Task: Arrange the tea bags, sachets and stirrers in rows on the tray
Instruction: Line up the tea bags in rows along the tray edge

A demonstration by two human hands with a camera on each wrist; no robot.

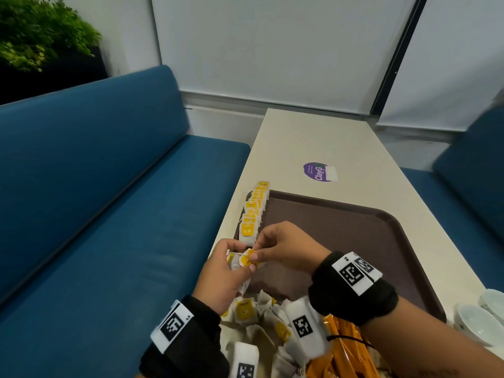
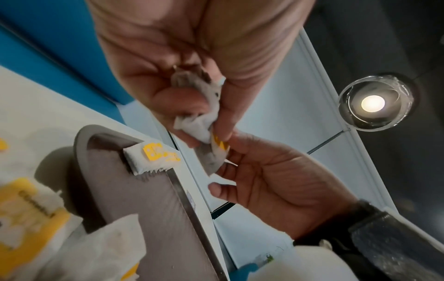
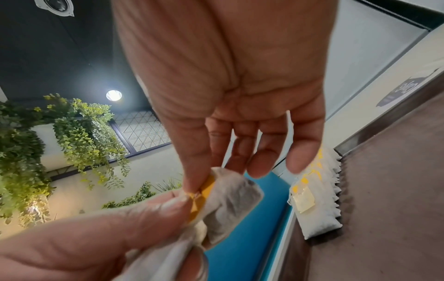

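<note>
A brown tray [image 1: 354, 241] lies on the beige table. Along its left rim runs a row of white tea bags with yellow tags [image 1: 255, 214], also seen in the right wrist view [image 3: 317, 201]. Above the tray's near left corner my left hand [image 1: 226, 271] grips a small bunch of tea bags [image 2: 199, 123]. My right hand [image 1: 263, 253] pinches the yellow tag [image 3: 201, 197] of one of those bags between thumb and forefinger, its other fingers spread. A loose heap of tea bags [image 1: 259, 315] and orange sachets [image 1: 341, 347] lies at the near edge under my wrists.
A blue bench [image 1: 109, 214] runs along the table's left side, and another blue seat [image 1: 469, 186] stands on the right. White dishes [image 1: 480, 320] sit at the table's near right. A purple sticker [image 1: 317, 171] lies beyond the tray.
</note>
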